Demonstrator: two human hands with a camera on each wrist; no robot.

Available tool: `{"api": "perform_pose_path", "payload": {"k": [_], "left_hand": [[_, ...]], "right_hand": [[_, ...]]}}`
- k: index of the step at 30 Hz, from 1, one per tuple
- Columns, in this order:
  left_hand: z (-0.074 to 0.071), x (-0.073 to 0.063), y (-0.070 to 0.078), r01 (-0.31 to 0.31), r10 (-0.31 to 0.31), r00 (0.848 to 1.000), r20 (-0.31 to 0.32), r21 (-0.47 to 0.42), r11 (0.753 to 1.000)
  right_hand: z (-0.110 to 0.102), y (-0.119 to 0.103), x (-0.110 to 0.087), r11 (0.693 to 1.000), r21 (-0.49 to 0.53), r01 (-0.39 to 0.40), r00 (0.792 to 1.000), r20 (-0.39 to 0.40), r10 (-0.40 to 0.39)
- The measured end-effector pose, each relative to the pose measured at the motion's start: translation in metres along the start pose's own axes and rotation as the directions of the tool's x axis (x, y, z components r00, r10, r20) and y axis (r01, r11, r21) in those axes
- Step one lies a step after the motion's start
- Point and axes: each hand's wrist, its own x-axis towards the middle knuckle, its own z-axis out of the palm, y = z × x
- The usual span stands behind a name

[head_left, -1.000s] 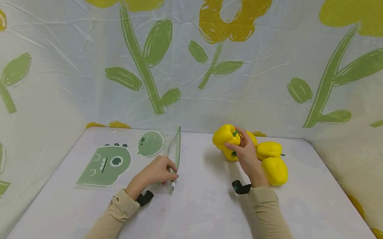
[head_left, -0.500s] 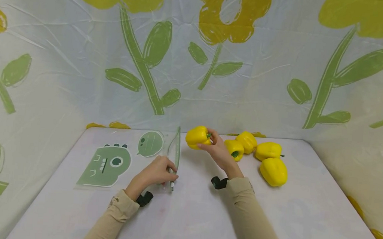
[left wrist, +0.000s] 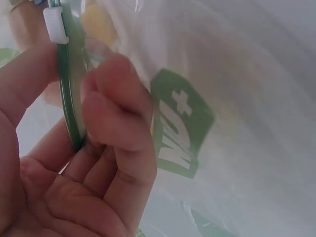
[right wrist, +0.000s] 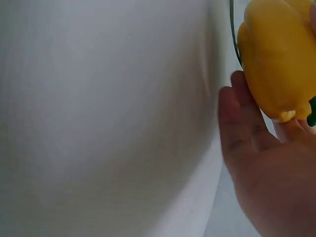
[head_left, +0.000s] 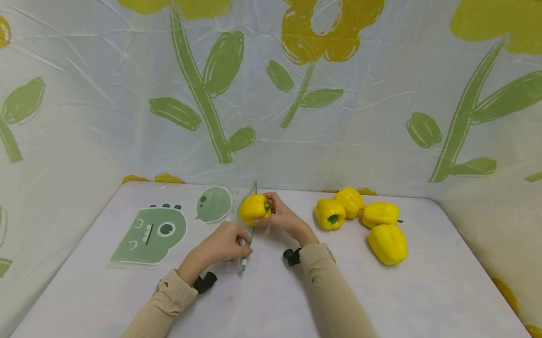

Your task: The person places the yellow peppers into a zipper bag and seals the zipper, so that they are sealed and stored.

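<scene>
A clear slider zip bag point(head_left: 157, 239) printed with a green dinosaur lies flat on the left of the table, its green-edged mouth facing right. My left hand point(head_left: 223, 242) pinches that mouth at its near part. In the left wrist view the white slider point(left wrist: 56, 24) sits on the green zip strip, above the curled fingers. My right hand point(head_left: 287, 220) grips a yellow bell pepper point(head_left: 252, 210) by its stem end, with the blunt end pointing left into the bag's mouth. From the right wrist, the pepper point(right wrist: 276, 54) overlaps the green edge.
Several more yellow bell peppers point(head_left: 388, 244) lie grouped at the back right of the white table point(head_left: 288, 313). A flower-printed cloth point(head_left: 376, 108) stands as a wall behind the table and along both sides.
My right hand has carried the bell pepper left, away from the other peppers, and lowered it to the bag's mouth. The left hand keeps its pinch on the bag in place.
</scene>
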Motion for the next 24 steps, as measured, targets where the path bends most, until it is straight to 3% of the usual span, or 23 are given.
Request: {"api": "perform_pose_path", "payload": {"k": [7,13,16,20,24], "left_hand": [[0.001,0.001,0.000,-0.042,0.042,0.999,-0.008,0.031,0.999],[0.000,0.000,0.006,-0.050,0.052,0.998,-0.038,0.047,0.998],[-0.001,0.000,0.007,-0.050,0.051,0.998,-0.037,0.041,0.998],[-0.001,0.001,0.005,-0.052,0.053,0.998,-0.032,0.050,0.997],[-0.002,0.001,0.002,-0.059,0.061,0.998,-0.030,0.052,0.997]], "right_hand": [[0.006,0.001,0.008,0.984,-0.176,-0.030,0.998,0.042,0.038],[0.012,0.004,0.014,0.968,-0.242,-0.061,0.998,-0.002,0.062],[0.011,0.004,0.015,0.970,-0.220,-0.103,0.995,-0.030,0.099],[0.006,0.007,0.014,0.983,-0.112,-0.145,0.989,-0.019,0.144],[0.005,0.008,0.014,0.990,-0.075,-0.121,0.993,0.002,0.122]]}}
